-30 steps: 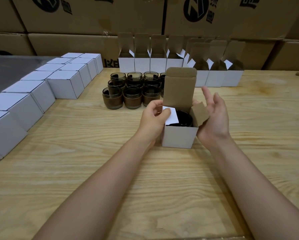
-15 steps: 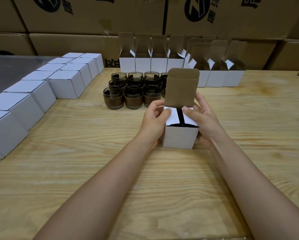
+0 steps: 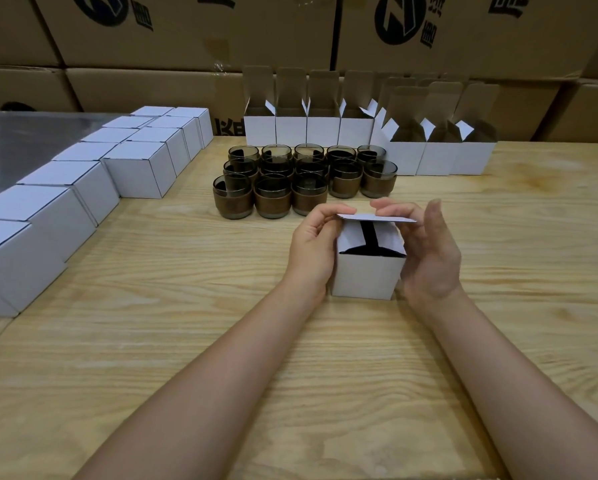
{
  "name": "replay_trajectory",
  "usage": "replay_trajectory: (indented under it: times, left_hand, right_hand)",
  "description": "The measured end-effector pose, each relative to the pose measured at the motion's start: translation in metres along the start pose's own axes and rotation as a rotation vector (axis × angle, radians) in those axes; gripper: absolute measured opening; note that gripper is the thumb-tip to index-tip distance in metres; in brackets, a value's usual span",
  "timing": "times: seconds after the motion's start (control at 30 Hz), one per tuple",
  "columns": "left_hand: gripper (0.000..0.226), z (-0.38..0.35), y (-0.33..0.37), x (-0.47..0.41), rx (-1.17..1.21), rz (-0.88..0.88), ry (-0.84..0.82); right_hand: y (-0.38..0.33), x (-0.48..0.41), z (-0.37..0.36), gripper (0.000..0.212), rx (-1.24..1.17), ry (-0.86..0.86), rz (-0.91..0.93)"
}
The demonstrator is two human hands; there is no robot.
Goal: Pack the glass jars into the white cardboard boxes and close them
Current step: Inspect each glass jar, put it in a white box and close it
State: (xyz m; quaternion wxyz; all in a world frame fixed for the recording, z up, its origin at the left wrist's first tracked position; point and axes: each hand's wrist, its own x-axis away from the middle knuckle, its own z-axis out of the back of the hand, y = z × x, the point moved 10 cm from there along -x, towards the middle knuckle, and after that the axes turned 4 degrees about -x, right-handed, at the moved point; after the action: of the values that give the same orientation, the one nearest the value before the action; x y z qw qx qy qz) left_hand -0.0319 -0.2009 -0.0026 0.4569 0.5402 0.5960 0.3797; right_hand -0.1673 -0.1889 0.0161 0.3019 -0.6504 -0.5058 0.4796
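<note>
Left hand [image 3: 312, 249] and right hand [image 3: 427, 252] both pinched the lid [image 3: 377, 218], folded nearly flat over the white box [image 3: 366, 277]; tucking its flap in seemed next.

Bare left hand [image 3: 312, 252], right hand [image 3: 430, 259], forearms [image 3: 218, 379]

Bare surface [image 3: 221, 341] lies open toward the viewer; jars [image 3: 273, 199] crowd just behind, closed boxes [image 3: 138, 174] wall the left, open boxes [image 3: 439, 157] the back.
</note>
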Motion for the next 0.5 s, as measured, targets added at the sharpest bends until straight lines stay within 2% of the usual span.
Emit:
replay_trajectory:
  times: [0.13,0.23,0.33,0.4,0.5]
  left_hand:
    - [0.048,0.007,-0.001,-0.001,-0.028,-0.002,0.018]
    - [0.033,0.01,-0.005,-0.002,0.04,0.036,-0.042]
    - [0.022,0.007,-0.005,-0.001,0.078,0.04,-0.108]
    - [0.021,0.008,-0.002,0.001,-0.011,-0.007,-0.096]
    - [0.031,0.014,0.004,0.002,-0.191,-0.09,-0.009]
  right_hand:
    - [-0.007,0.006,-0.012,0.038,0.284,-0.141,0.079]
    - [-0.004,0.014,-0.02,0.036,0.439,-0.242,0.087]
    - [0.0,0.018,-0.025,0.038,0.528,-0.272,0.069]
    - [0.0,0.018,-0.028,0.041,0.574,-0.283,0.068]
    - [0.003,0.018,-0.031,0.039,0.615,-0.275,0.049]
